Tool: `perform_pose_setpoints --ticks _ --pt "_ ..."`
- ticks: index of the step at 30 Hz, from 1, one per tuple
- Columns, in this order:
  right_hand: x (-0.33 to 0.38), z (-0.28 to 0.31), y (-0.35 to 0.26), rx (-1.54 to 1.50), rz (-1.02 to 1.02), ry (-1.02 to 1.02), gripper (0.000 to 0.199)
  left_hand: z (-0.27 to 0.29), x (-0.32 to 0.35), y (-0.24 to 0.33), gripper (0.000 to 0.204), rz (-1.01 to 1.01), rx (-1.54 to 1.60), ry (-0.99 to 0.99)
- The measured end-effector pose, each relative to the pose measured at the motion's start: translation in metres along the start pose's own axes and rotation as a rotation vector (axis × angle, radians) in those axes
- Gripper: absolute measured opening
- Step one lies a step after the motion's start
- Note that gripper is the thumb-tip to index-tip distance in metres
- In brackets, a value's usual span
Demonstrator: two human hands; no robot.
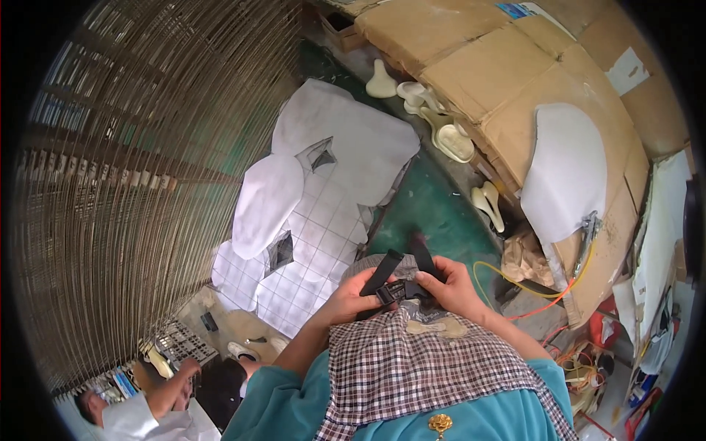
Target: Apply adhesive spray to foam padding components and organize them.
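In front of my waist, both hands are closed on a black webbing belt with a plastic buckle (391, 293). My left hand (347, 300) grips the left strap (384, 269), whose loose end sticks up past the fingers. My right hand (454, 288) pinches the right strap (426, 261) between thumb and fingers. The buckle's dark parts lie close together between the hands; whether they are joined I cannot tell. Below them spreads the checked apron (397, 360) I wear over a teal top, with a worn, stained patch near the buckle.
White padded sheets (331, 125) lie ahead on the green floor (434, 213). Tall wire racking (147, 147) lines the left. At right, a cardboard-covered table (500, 66) bears a white sheet (566, 169); bicycle saddles (454, 142) lie beside it. Hoses (548, 294) hang nearby. A co-worker (143, 411) sits lower left.
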State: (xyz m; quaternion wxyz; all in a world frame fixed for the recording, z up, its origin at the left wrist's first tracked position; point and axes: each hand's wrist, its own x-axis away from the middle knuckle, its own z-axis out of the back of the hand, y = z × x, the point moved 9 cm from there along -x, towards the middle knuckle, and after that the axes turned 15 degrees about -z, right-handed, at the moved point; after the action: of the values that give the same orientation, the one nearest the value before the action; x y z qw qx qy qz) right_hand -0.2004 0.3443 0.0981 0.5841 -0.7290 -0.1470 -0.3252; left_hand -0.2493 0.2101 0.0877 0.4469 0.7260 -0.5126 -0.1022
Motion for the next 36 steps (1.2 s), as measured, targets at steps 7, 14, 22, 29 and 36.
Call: perform_pose_setpoints --ticks 7,14,22,29,36 --pt "0.0 -0.012 0.007 0.004 -0.017 -0.084 0.016 0.0 0.007 -0.007 0.041 -0.012 -0.066 -0.047" --pt "-0.002 -0.022 0.016 0.127 -0.045 -0.171 0.018 0.0 0.002 -0.015 0.045 0.009 -0.098 -0.146" --pt "0.01 0.024 0.027 0.068 -0.017 -0.016 0.019 -0.026 -0.026 -0.022 0.041 0.213 -0.215 -0.356" --pt "0.098 0.287 0.195 0.511 -0.623 0.832 0.031 0.246 -0.015 -0.082 0.05 0.332 -1.185 0.41" --pt "0.122 0.487 0.131 0.667 0.006 1.545 0.059 0.022 -0.24 -0.04 0.041 -0.352 -1.445 0.043"
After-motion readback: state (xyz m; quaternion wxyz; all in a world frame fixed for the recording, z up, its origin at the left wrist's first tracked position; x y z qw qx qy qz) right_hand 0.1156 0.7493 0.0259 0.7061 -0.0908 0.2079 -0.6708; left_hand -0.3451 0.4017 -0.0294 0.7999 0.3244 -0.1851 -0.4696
